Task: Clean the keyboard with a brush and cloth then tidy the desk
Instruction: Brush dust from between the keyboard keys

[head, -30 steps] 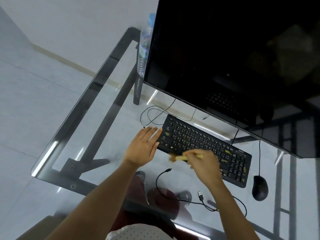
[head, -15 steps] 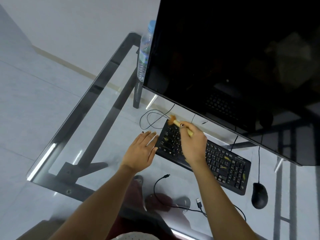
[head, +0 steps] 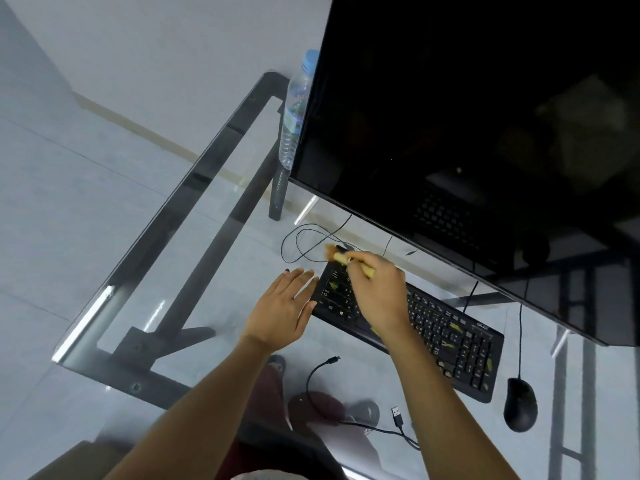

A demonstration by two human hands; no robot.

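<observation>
Left hand (head: 281, 311) flat on glass surface (head: 194, 271), fingers straight, touching keyboard (head: 412, 320) left edge. Right hand (head: 379, 294) fingers pinch brush (head: 341, 256) at keyboard's far-left corner. Mouse (head: 520, 404) right of keyboard.

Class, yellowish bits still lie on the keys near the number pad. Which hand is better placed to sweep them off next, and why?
The right hand: it already grips the brush over the keyboard. The left hand lies flat at the keyboard's left end, probably steadying it.
</observation>
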